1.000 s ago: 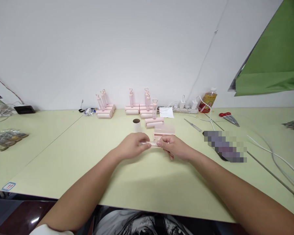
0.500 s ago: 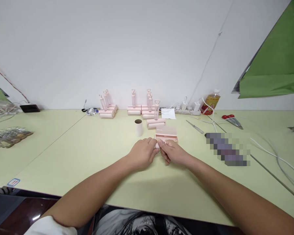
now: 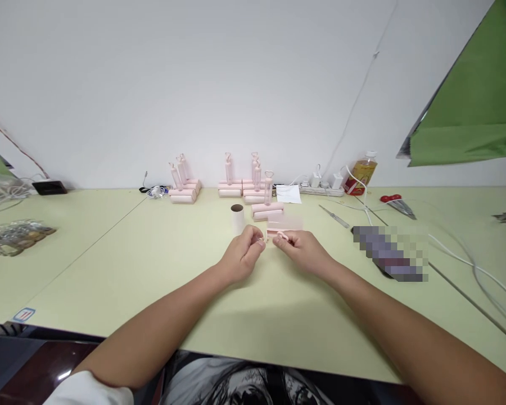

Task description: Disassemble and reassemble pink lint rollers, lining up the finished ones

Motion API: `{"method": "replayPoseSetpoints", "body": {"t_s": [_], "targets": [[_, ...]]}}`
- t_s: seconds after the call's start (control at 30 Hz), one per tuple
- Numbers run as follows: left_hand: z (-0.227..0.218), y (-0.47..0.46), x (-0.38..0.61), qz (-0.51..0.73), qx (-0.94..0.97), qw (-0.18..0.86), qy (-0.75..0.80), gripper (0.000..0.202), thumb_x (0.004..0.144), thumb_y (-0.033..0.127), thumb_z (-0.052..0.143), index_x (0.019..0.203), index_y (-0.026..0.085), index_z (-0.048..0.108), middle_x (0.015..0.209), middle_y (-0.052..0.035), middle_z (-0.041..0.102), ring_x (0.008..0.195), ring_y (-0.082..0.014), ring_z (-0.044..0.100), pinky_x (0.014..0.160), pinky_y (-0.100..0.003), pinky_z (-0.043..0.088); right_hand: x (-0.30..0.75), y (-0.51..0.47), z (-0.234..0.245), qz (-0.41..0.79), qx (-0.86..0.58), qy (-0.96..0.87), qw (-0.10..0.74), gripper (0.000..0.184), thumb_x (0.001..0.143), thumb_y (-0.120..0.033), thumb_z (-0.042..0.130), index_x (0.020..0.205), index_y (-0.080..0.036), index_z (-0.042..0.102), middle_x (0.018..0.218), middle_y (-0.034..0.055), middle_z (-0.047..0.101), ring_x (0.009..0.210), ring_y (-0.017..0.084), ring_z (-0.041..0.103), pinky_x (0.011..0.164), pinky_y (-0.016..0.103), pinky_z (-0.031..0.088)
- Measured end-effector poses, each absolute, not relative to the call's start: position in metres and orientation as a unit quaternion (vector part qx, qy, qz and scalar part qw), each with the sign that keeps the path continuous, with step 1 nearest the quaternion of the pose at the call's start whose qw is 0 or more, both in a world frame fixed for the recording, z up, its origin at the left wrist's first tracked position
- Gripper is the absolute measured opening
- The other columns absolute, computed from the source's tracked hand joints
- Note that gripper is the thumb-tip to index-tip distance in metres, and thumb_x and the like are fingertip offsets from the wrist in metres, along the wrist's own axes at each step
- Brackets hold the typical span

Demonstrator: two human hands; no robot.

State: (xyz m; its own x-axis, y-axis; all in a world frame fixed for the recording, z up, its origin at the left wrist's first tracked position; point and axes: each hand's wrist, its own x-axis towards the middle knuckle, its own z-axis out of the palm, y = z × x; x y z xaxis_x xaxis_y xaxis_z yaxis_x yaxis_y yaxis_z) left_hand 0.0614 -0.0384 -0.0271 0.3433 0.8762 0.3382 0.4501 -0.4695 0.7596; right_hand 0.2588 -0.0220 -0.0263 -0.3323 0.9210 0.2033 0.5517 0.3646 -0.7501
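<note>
My left hand (image 3: 243, 254) is closed around a small clear-and-pink piece, mostly hidden by the fingers. In my right hand (image 3: 306, 252), thumb and fingers pinch a pink loop-shaped handle (image 3: 282, 235) like those on the standing tubes. The two hands face each other just above the table, a narrow gap between them. Right behind them lies an open pink box (image 3: 285, 223) with a see-through lid, its front partly covered by my right hand. A white hollow cardboard-cored roll (image 3: 237, 218) stands upright behind my left hand.
Along the wall stand several clear pink tubes with loop handles (image 3: 269, 188), beside pink boxes (image 3: 267, 211). A tweezer-like tool (image 3: 334, 216), white paper (image 3: 288, 194), a power strip (image 3: 321, 191), a drink bottle (image 3: 361, 173), red-handled cutters (image 3: 398, 206) and loose cables are to the right.
My hands were pressed together over a pinkish-white piece. They have since drawn apart slightly and turned, the left moving left and the pink loop handle now showing in my right fingers.
</note>
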Motion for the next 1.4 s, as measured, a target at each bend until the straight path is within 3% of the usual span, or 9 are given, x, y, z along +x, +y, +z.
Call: {"method": "replayPoseSetpoints", "body": {"t_s": [0.2,0.37,0.53,0.63,0.77,0.9,1.1,1.27,1.4], "targets": [[-0.03,-0.027,0.056,0.386,0.758,0.293,0.437,0.026,0.094,0.04,0.038,0.093,0.019,0.054,0.079,0.0001,0.055,0.071,-0.0142,0.05,0.066,-0.027,0.04,0.269,-0.013,-0.028,0.175,-0.585,-0.787,0.091,0.041,0.088,-0.041,0.045,0.054,-0.019,0.037,0.051,-0.0015,0.043,0.047,0.011,0.034,0.049,0.027,0.017],[-0.03,-0.028,0.058,0.421,0.763,0.228,0.434,0.026,0.086,0.044,0.056,0.093,0.02,0.061,0.074,0.001,0.05,0.066,-0.0123,0.046,0.064,-0.026,0.04,0.272,-0.009,-0.032,0.173,-0.601,-0.779,0.046,0.039,0.084,-0.043,0.049,0.054,-0.019,0.04,0.052,0.0006,0.049,0.047,0.012,0.039,0.049,0.027,0.019],[-0.028,-0.028,0.06,0.511,0.655,0.397,0.391,0.031,0.083,0.048,0.059,0.09,0.019,0.051,0.063,0.0059,0.047,0.053,-0.0084,0.048,0.051,-0.022,0.04,0.275,-0.012,-0.022,0.188,-0.599,-0.759,0.171,0.035,0.083,-0.041,0.05,0.056,-0.02,0.042,0.054,-0.0001,0.051,0.048,0.012,0.039,0.048,0.026,0.022],[-0.024,-0.026,0.061,0.542,0.558,0.521,0.351,0.037,0.08,0.051,0.061,0.092,0.02,0.045,0.071,0.0028,0.058,0.055,-0.0109,0.059,0.046,-0.022,0.044,0.273,-0.018,-0.015,0.247,-0.525,-0.763,0.286,0.013,0.082,-0.033,0.053,0.08,-0.021,0.055,0.064,-0.001,0.057,0.056,0.013,0.046,0.052,0.024,0.032],[-0.022,-0.025,0.063,0.52,0.509,0.606,0.321,0.039,0.079,0.048,0.065,0.094,0.02,0.042,0.089,-0.0033,0.066,0.063,-0.0132,0.066,0.05,-0.023,0.048,0.263,-0.025,-0.019,0.428,-0.355,-0.733,0.392,0.053,0.076,-0.039,0.067,0.121,-0.023,0.045,0.08,-0.0001,0.059,0.06,0.012,0.051,0.053,0.023,0.04],[-0.031,-0.033,0.069,0.42,0.584,0.626,0.302,0.041,0.076,0.048,0.068,0.094,0.02,0.043,0.094,-0.0057,0.067,0.066,-0.0145,0.066,0.053,-0.024,0.048,0.255,-0.027,-0.023,0.49,-0.353,-0.653,0.456,0.051,0.075,-0.054,0.065,0.11,-0.02,0.05,0.067,-0.002,0.055,0.047,0.011,0.046,0.043,0.025,0.038],[-0.043,-0.041,0.072,0.357,0.736,0.441,0.369,0.032,0.083,0.041,0.06,0.107,0.02,0.053,0.091,-0.0026,0.064,0.067,-0.0103,0.055,0.062,-0.025,0.044,0.295,0.001,-0.009,0.13,-0.534,-0.574,0.607,0.035,0.074,-0.053,0.061,0.076,-0.019,0.057,0.059,0.0,0.053,0.053,0.014,0.046,0.051,0.028,0.037],[-0.038,-0.027,0.057,0.432,0.764,0.224,0.424,0.015,0.086,0.031,0.052,0.094,0.018,0.058,0.076,-0.0004,0.056,0.066,-0.0127,0.051,0.065,-0.027,0.044,0.333,0.036,-0.024,0.049,-0.68,-0.586,0.438,0.032,0.078,-0.051,0.056,0.067,-0.02,0.054,0.06,0.001,0.056,0.057,0.016,0.049,0.055,0.029,0.034],[-0.035,-0.008,0.04,0.469,0.752,0.024,0.463,0.024,0.083,0.023,0.053,0.106,0.019,0.057,0.1,-0.0083,0.053,0.094,-0.0212,0.051,0.083,-0.037,0.046,0.334,0.046,-0.041,0.067,-0.699,-0.641,0.31,0.033,0.078,-0.051,0.054,0.068,-0.02,0.057,0.068,0.0057,0.063,0.063,0.02,0.054,0.056,0.029,0.033]]}}
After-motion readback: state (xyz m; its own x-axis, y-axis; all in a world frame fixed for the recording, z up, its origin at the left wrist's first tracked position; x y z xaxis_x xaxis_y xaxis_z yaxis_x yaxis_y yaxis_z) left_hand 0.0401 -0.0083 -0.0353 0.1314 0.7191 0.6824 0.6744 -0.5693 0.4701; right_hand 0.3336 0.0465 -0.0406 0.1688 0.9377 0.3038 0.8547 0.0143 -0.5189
